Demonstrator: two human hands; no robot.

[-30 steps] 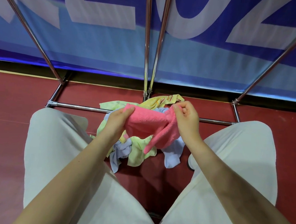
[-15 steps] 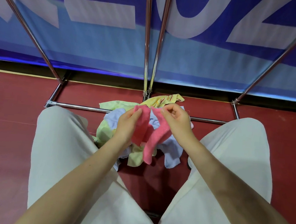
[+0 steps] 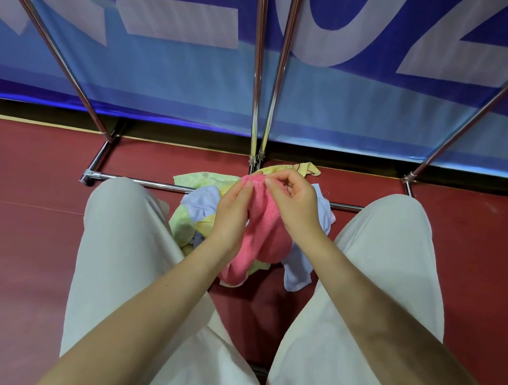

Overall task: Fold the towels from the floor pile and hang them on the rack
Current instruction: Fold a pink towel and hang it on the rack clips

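A pink towel (image 3: 265, 234) hangs bunched between my two hands above the floor pile. My left hand (image 3: 231, 218) pinches its top edge from the left. My right hand (image 3: 295, 205) pinches the same top edge from the right, fingertips almost touching the left ones. Below lies the pile of towels (image 3: 194, 214) in pale blue, yellow and light green on the red floor. The metal rack (image 3: 260, 68) rises behind the pile, with its base bar (image 3: 142, 183) across the floor.
My knees in cream trousers (image 3: 124, 242) frame the pile on both sides. A blue banner (image 3: 363, 109) hangs just behind the rack. Slanted rack legs (image 3: 52, 45) spread left and right. Red floor (image 3: 19, 231) lies open at both sides.
My hands came together, bringing the towel's two top corners close. The pink towel went from spread wide to hanging doubled and bunched.
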